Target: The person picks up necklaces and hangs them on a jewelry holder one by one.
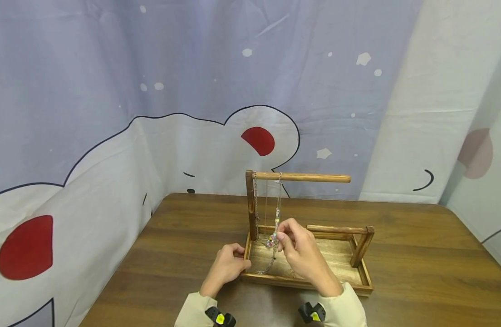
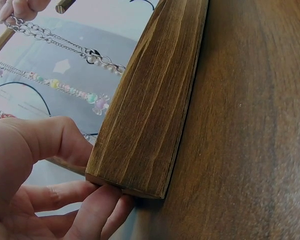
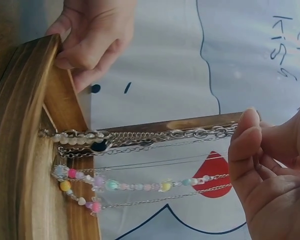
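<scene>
Right hand [image 1: 302, 252] raised, fingertips pinching a silver chain [image 3: 200, 132]
Left hand [image 1: 228, 264] low, fingers gripping near left corner of jewelry stand [image 1: 283, 282]

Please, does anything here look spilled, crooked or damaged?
No, nothing stands out. The necklaces hang from the upper bar, I see no break in the tray, and the chain reaching into it is held by the right hand.
</scene>
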Motion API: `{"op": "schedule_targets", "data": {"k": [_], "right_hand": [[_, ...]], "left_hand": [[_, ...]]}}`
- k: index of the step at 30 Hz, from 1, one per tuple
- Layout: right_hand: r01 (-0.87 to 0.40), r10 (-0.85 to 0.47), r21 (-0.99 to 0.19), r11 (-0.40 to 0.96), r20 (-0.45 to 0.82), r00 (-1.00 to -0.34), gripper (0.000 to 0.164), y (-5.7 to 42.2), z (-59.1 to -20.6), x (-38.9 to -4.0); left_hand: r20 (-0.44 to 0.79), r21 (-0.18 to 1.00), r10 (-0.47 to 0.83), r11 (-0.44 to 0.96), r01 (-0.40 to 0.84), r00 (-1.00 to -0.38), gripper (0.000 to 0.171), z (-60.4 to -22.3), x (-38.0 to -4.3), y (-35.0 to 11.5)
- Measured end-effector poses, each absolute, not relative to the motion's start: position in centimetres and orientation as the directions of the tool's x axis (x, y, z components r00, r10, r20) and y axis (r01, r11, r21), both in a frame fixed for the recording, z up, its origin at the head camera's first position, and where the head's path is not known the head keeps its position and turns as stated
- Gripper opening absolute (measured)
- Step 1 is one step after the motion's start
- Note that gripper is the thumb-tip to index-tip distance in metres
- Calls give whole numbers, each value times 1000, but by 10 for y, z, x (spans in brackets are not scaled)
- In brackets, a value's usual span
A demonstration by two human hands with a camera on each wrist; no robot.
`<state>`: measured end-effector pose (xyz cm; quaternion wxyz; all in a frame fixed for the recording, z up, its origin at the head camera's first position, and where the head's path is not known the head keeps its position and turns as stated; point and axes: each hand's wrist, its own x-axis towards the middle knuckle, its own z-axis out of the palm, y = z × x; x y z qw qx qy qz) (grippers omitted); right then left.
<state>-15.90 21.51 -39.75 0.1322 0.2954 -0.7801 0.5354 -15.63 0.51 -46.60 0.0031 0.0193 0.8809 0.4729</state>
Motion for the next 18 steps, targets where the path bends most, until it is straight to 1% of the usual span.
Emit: {"op": "schedule_targets", "data": {"k": [5, 11, 18], "right_hand": [[-608, -309, -753, 252, 533, -788, 11, 216, -393, -157], [-680, -283, -677, 281, 619, -733, 11, 217, -392, -158], [-718, -270, -623, 312, 666, -695, 14, 216, -389, -157]], "left_hand": [[14, 830, 34, 556, 31, -999, 26, -465, -156, 6], [18, 826, 35, 563, 35, -999, 26, -465, -158, 6], [3, 827, 36, 562, 22, -999, 27, -466, -158, 5]]}}
